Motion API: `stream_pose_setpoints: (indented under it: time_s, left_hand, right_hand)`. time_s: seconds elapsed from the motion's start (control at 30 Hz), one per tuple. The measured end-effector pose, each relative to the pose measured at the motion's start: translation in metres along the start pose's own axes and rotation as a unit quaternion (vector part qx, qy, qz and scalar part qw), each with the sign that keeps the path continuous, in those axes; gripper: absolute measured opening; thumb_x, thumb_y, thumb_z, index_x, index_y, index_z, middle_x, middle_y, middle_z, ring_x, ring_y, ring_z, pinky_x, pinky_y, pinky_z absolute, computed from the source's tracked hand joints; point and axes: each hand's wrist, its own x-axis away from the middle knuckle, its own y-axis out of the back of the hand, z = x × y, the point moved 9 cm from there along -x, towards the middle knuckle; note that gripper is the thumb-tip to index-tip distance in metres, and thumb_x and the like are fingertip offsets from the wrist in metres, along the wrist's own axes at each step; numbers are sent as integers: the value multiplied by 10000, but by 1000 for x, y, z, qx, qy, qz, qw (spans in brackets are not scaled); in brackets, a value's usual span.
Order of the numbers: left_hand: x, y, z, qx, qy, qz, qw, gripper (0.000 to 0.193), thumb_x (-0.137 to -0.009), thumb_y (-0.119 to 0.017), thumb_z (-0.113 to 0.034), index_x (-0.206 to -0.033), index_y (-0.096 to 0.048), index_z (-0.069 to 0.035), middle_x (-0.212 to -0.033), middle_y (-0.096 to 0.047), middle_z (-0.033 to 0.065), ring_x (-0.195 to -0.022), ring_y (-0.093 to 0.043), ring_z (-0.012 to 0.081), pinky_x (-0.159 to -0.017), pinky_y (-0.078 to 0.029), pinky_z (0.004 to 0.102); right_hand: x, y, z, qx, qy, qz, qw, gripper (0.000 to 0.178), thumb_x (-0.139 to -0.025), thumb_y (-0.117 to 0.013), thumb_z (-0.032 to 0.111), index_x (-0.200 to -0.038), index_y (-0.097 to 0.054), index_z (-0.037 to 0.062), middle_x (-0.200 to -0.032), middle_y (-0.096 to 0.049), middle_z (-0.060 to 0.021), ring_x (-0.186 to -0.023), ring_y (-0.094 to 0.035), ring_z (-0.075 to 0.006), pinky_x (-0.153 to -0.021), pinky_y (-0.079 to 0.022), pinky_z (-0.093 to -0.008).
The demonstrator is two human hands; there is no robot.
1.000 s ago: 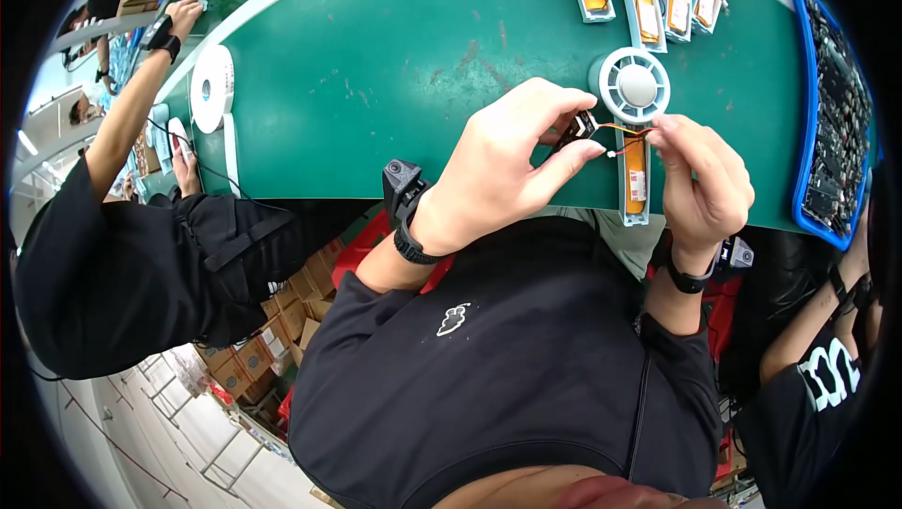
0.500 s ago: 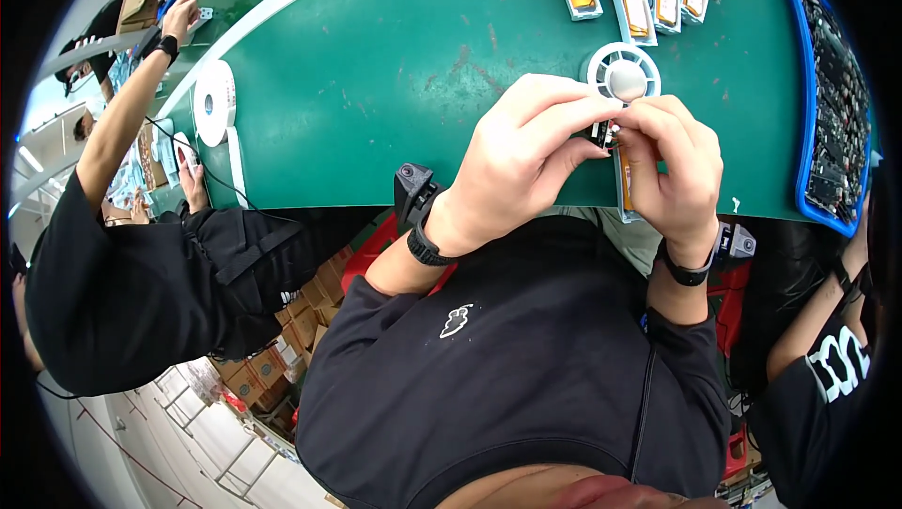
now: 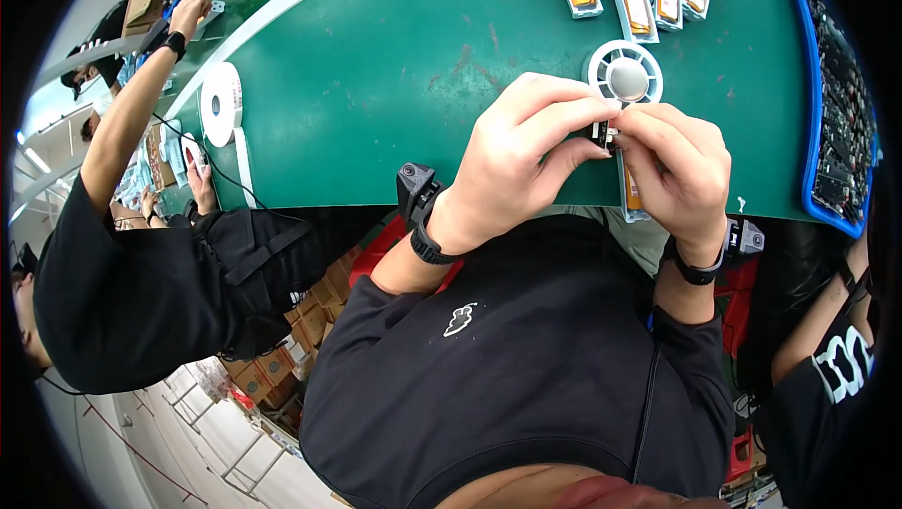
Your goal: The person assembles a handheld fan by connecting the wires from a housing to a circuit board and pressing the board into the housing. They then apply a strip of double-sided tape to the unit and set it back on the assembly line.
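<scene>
My left hand (image 3: 524, 150) pinches a small black circuit board (image 3: 598, 132) between thumb and fingertips. Against the board's right side, the closed fingertips of my right hand (image 3: 684, 171) meet at a small white connector (image 3: 612, 135); the fingers partly cover it, and any wires are too small to make out. Beneath both hands lies a pale grey fan-shaped housing, its round vented head (image 3: 627, 71) pointing away from me. A yellow-orange battery pack (image 3: 632, 192) shows in its narrow handle, mostly behind my right hand.
Several similar housings (image 3: 631, 4) with yellow packs and loose wires lie at the far edge. A blue tray (image 3: 816, 171) of dark circuit boards stands at the right. On the left are a white tape reel (image 3: 222, 105) and a co-worker's arm (image 3: 127, 133); another person sits at right.
My right hand has shifted slightly right, and the white connector shows more plainly beside the board. My left hand stays nearly still. The co-worker's raised hand at left has moved a little.
</scene>
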Motion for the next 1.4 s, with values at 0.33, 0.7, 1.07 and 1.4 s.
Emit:
stream_pose_setpoints:
  time_s: [0.33, 0.7, 1.07, 1.4]
  left_hand:
    - [-5, 8, 8, 29, -31, -25, 999, 392, -689, -850, 24, -1065, -754, -35, -1024, -720, 105, -912, -702, 258, -799, -586, 340]
    - [-3, 8, -32, -86, -169, -79, 979, 304, -706, -839, -45, -997, -754, -33, -930, -710, 83, -819, -693, 278, -716, -611, 363]
    - [-17, 27, 2, -117, -80, -1, 990, 383, -693, -857, -62, -1059, -747, -66, -1015, -715, 56, -964, -667, 279, -841, -569, 381]
    - [-6, -3, -7, -12, -84, 97, 992, 408, -706, -832, -24, -1103, -745, -57, -1079, -722, 84, -1005, -669, 288, -846, -561, 369]
  right_hand:
    - [0, -1, 2, -11, 4, -72, 997, 239, -772, -726, -126, -996, -731, -42, -881, -753, -154, -717, -732, -237, -628, -553, -298]
    - [22, 5, 2, -88, -123, -123, 981, 140, -815, -777, -39, -937, -711, -25, -815, -711, -128, -536, -592, -159, -519, -464, -266]
    - [20, 12, -5, -34, -84, -64, 994, 267, -761, -756, -132, -987, -691, -5, -1022, -652, -137, -762, -655, -164, -623, -535, -290]
    - [34, 7, -30, -201, -159, -104, 961, 167, -804, -731, -144, -946, -714, -57, -940, -735, -156, -786, -724, -183, -682, -586, -268]
